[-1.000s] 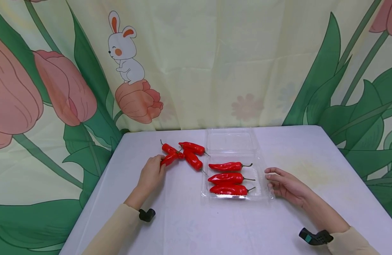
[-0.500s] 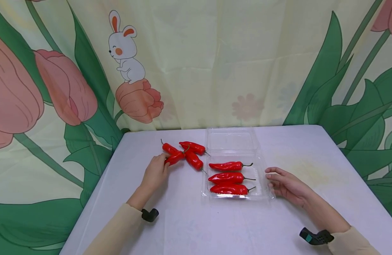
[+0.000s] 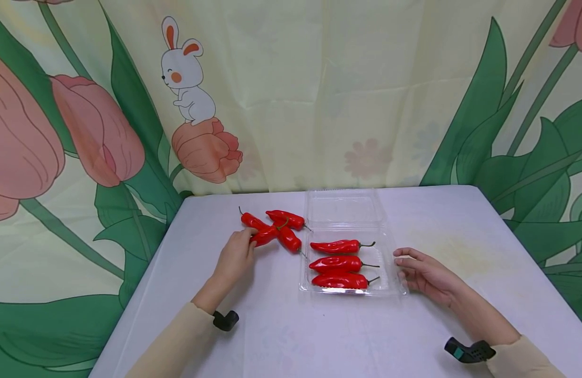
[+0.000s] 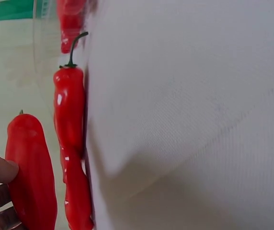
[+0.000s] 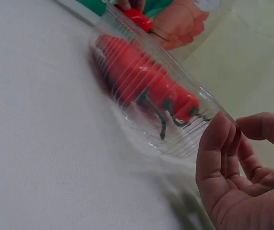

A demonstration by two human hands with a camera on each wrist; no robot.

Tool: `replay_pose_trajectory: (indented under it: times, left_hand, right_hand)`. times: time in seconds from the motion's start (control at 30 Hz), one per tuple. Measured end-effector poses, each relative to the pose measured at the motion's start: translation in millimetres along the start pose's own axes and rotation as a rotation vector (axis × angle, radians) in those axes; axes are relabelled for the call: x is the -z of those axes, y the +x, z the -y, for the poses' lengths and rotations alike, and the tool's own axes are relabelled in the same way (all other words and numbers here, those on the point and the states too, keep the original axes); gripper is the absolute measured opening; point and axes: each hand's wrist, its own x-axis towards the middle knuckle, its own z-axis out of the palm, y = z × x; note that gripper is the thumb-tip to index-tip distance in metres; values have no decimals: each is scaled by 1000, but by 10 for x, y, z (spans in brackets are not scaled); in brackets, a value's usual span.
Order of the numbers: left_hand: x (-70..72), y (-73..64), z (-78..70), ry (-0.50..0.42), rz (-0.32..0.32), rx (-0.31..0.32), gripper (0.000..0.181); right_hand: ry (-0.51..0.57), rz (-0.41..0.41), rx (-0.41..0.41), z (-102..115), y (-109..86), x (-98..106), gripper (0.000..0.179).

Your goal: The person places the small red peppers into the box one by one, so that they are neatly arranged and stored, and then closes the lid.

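My left hand pinches a red chili pepper by its tapered end. In the left wrist view this pepper hangs above the table, my thumb against its side. Behind it several red peppers lie loose in a small pile. A clear plastic clamshell box stands open to their right, with three peppers side by side inside, stems pointing right. My right hand holds the box's right rim, thumb and fingertips meeting on its edge in the right wrist view.
The box's lid lies folded back toward the table's far edge. A white cloth covers the table. Behind it hangs a curtain printed with tulips and a rabbit.
My left hand has lifted the pepper from the pile and moved it a little to the right, its stem now above the other peppers. The right hand and the box have stayed still.
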Motion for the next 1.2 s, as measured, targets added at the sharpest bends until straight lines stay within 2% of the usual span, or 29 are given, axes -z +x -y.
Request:
replay_pose_trajectory:
  times: [0.3, 0.7, 0.8, 0.97, 1.2]
  left_hand:
    - [-24, -27, -93, -5, -5, -12, 39]
    - [-76, -65, -166, -15, -14, -36, 41]
    - [-81, -72, -193, -28, -15, -42, 42]
    - [-77, -79, -250, -33, -10, -67, 38]
    - [-88, -86, -356, -51, -19, -110, 39]
  right_hand:
    - [-5, -12, 6, 6, -4, -13, 28]
    - [14, -70, 16, -13, 27, -23, 31]
    - [19, -61, 21, -8, 24, -25, 31]
    - [31, -43, 22, -1, 32, -23, 35]
    - [34, -77, 4, 6, 51, -17, 43]
